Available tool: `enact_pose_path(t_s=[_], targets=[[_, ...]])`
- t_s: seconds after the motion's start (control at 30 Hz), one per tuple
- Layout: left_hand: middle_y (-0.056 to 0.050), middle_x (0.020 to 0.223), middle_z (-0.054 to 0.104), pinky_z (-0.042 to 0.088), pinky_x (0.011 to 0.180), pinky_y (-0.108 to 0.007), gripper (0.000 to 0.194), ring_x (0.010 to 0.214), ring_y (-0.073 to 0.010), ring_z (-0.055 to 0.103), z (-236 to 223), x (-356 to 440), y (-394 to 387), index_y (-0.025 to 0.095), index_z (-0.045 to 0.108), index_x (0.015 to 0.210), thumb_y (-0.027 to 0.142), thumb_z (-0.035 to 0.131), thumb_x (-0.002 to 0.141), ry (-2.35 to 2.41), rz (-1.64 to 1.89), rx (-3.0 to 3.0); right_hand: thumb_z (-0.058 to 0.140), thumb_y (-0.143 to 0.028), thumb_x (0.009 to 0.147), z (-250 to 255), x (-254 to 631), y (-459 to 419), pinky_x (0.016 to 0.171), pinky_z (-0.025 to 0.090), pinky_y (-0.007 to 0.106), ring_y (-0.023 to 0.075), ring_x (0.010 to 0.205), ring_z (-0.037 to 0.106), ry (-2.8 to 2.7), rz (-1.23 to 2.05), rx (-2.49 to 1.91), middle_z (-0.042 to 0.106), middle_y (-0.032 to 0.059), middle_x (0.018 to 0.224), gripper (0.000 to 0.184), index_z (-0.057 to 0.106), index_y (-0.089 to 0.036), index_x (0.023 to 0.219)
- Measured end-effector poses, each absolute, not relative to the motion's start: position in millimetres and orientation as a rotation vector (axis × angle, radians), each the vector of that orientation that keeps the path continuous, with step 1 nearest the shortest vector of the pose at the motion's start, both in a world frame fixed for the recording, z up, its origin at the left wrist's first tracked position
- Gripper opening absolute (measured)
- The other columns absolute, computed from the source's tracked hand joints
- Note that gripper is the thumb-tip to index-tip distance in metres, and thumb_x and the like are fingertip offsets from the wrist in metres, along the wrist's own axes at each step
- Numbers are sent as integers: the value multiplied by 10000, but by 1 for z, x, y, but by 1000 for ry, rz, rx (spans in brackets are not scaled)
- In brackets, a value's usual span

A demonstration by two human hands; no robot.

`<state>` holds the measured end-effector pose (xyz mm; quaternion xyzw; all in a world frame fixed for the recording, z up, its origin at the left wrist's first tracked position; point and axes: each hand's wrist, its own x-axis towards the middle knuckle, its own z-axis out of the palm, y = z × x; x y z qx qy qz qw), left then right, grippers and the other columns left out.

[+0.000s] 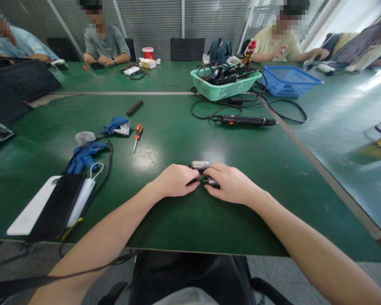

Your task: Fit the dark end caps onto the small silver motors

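Observation:
My left hand rests low over the table with its fingers curled inward; a dark bit shows between thumb and fingers, too small to name. Facing it, my right hand is closed around a small dark-grey metal cylinder, whose black end points toward my left hand. Just beyond the fingertips lies a silver metal cylinder on its side, close to the fingers of both hands. Whether either hand touches it I cannot tell.
On the green table are an orange-handled screwdriver, blue gloves, a dark block, a phone and a power screwdriver. Farther back stand a green basket of cabled tools and a blue basket. Several people sit around.

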<state>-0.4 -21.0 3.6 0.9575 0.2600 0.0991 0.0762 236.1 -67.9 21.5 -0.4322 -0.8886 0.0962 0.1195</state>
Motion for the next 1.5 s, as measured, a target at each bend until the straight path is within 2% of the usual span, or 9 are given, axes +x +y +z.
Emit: enact_pose_path(t_s=[1.5], targets=[[-39,866,724,467,658,-283,185,809,-201,705,2,-1,-21,207,678,962,340,549,972,795,293,2876,580,-289,946,19,236,-66,781,487,351,240,933,622,-2601,265,-1262,672,92,1030,178,639,-177,1072]])
